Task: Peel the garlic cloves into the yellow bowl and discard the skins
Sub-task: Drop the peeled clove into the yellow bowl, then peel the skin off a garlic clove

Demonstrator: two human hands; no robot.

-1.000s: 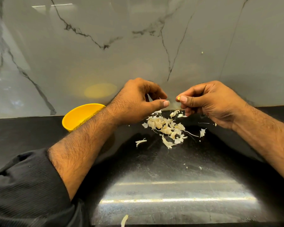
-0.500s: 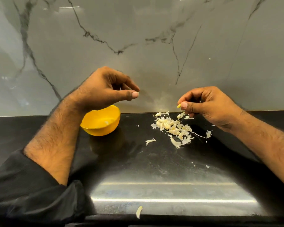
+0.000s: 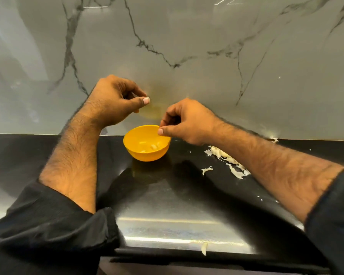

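The yellow bowl [image 3: 147,153] stands on the black counter near the wall, with a few pale peeled garlic cloves [image 3: 153,146] inside. My right hand [image 3: 187,124] hovers over the bowl's right rim, thumb pressed to curled forefinger; no clove shows between them. My left hand [image 3: 115,102] is raised above and left of the bowl, fingers curled toward the thumb, nothing visible in it. A heap of garlic skins [image 3: 224,156] lies right of the bowl, partly hidden by my right forearm.
A grey marble wall [image 3: 187,46] rises straight behind the counter [image 3: 167,205]. One stray skin [image 3: 207,170] lies between bowl and heap, another [image 3: 204,249] at the counter's front edge. Small flecks dot the counter at right.
My right hand moved left from the skin heap to above the bowl; the clove tip seen at its thumb no longer shows. My left hand rose and stayed above the bowl's left side.
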